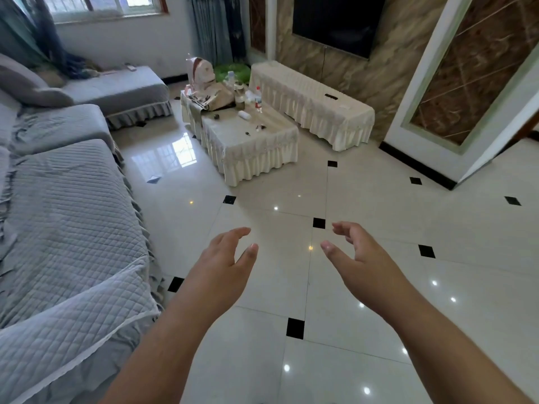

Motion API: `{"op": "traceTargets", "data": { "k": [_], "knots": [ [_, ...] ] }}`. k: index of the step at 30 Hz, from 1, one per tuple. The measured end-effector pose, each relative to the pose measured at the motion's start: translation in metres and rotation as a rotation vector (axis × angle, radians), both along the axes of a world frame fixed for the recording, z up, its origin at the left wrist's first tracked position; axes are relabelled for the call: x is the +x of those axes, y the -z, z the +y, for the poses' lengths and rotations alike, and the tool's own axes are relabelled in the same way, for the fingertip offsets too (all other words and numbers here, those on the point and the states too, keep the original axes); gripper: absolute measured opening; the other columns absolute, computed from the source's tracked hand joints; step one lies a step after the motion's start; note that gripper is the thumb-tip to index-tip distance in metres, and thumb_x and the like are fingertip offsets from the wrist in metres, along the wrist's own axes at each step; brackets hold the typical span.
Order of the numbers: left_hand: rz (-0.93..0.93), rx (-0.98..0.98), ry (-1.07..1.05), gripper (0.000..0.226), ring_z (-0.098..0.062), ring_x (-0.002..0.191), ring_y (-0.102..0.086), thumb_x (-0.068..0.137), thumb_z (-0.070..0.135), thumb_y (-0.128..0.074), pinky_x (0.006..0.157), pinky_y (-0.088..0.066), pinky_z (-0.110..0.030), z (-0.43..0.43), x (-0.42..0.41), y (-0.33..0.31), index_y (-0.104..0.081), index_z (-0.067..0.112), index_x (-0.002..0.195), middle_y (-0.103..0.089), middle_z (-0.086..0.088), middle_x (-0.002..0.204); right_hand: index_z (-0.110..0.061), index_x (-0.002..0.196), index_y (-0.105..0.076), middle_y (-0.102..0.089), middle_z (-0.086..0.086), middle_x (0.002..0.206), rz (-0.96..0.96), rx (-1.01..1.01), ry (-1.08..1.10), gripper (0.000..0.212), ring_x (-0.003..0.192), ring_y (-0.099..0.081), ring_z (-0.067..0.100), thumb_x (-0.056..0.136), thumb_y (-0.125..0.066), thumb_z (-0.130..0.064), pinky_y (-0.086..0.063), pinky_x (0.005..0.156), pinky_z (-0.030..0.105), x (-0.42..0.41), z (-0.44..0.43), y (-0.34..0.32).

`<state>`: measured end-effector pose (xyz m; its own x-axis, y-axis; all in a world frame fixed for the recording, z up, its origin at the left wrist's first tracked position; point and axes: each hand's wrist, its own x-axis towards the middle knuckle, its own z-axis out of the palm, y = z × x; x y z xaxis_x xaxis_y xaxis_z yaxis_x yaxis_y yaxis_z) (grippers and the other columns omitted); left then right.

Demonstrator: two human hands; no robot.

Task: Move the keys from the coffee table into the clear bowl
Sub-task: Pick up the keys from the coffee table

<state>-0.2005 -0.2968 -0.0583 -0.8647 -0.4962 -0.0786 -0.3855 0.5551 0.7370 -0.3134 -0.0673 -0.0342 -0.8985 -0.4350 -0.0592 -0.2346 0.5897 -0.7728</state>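
Note:
The coffee table [262, 158], draped in a cream frilled cloth, stands across the room ahead of me. Small dark keys [260, 127] lie on its near half, with another small dark item [247, 133] a little to their left. I cannot pick out a clear bowl among the clutter on the table's far end. My left hand [224, 258] and my right hand [358, 255] are both held out over the tiled floor, far short of the table, fingers apart and holding nothing.
A grey quilted sofa [67, 217] runs along the left. A long low cabinet [315, 103] under a cream cloth stands against the right wall below a dark television [338, 21]. Bottles [258, 100], a jar and a bag [215, 94] crowd the table's far end. Glossy tiled floor lies between me and the table.

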Motion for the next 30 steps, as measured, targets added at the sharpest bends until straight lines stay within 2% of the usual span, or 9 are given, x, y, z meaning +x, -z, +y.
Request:
{"op": "traceTargets", "data": {
  "k": [5, 9, 18, 23, 27, 29, 30],
  "knots": [
    [-0.016, 0.01, 0.028, 0.053, 0.017, 0.102, -0.043, 0.079, 0.074, -0.033, 0.096, -0.043, -0.032, -0.014, -0.04, 0.0, -0.042, 0.056, 0.129, -0.04, 0.027, 0.126, -0.035, 0.139, -0.041, -0.046, -0.018, 0.141, -0.017, -0.019, 0.011, 0.053, 0.12, -0.039, -0.005, 0.091, -0.052, -0.055, -0.032, 0.095, 0.025, -0.04, -0.019, 0.009],
    [-0.037, 0.003, 0.03, 0.053, 0.009, 0.11, -0.045, 0.079, 0.075, -0.032, 0.099, -0.044, -0.035, -0.024, -0.08, -0.002, -0.041, 0.057, 0.129, -0.04, 0.029, 0.127, -0.035, 0.138, -0.042, -0.046, -0.019, 0.14, -0.037, -0.053, 0.012, 0.052, 0.117, -0.04, -0.005, 0.091, -0.053, -0.054, -0.032, 0.092, 0.025, -0.087, -0.032, 0.014],
    [-0.045, -0.024, -0.075, 0.059, 0.016, 0.104, -0.043, 0.075, 0.078, -0.031, 0.099, -0.043, -0.036, -0.051, -0.205, -0.016, -0.041, 0.057, 0.129, -0.042, 0.026, 0.135, -0.033, 0.141, -0.038, -0.042, -0.015, 0.146, -0.047, -0.047, -0.017, 0.058, 0.124, -0.039, 0.001, 0.09, -0.054, -0.054, -0.032, 0.094, 0.027, -0.239, -0.049, 0.013],
    [-0.058, -0.023, -0.081, 0.059, 0.01, 0.105, -0.045, 0.078, 0.077, -0.031, 0.098, -0.042, -0.033, -0.055, -0.272, -0.018, -0.039, 0.056, 0.132, -0.041, 0.023, 0.141, -0.035, 0.142, -0.036, -0.038, -0.015, 0.149, -0.041, -0.025, -0.077, 0.059, 0.121, -0.037, -0.001, 0.09, -0.053, -0.056, -0.031, 0.092, 0.027, -0.314, -0.068, 0.01],
    [-0.059, 0.01, -0.095, 0.058, 0.007, 0.111, -0.046, 0.08, 0.075, -0.033, 0.1, -0.041, -0.034, -0.063, -0.31, -0.014, -0.039, 0.054, 0.134, -0.042, 0.021, 0.141, -0.034, 0.143, -0.036, -0.036, -0.011, 0.152, -0.053, -0.003, -0.116, 0.059, 0.134, -0.037, 0.009, 0.091, -0.053, -0.054, -0.03, 0.095, 0.027, -0.359, -0.085, 0.009],
    [-0.073, 0.01, -0.095, 0.054, 0.005, 0.114, -0.045, 0.083, 0.071, -0.035, 0.101, -0.04, -0.034, -0.068, -0.327, -0.012, -0.039, 0.054, 0.134, -0.042, 0.02, 0.141, -0.034, 0.144, -0.035, -0.035, -0.01, 0.152, -0.056, 0.003, -0.126, 0.059, 0.127, -0.04, 0.006, 0.091, -0.053, -0.054, -0.03, 0.093, 0.027, -0.376, -0.092, 0.008],
    [-0.076, 0.005, -0.095, 0.051, 0.01, 0.11, -0.045, 0.085, 0.07, -0.036, 0.1, -0.041, -0.033, -0.073, -0.335, -0.012, -0.039, 0.054, 0.133, -0.042, 0.02, 0.14, -0.035, 0.144, -0.035, -0.035, -0.01, 0.152, -0.057, 0.007, -0.131, 0.059, 0.121, -0.04, 0.003, 0.091, -0.053, -0.054, -0.03, 0.092, 0.027, -0.385, -0.097, 0.007]
  ]
}}
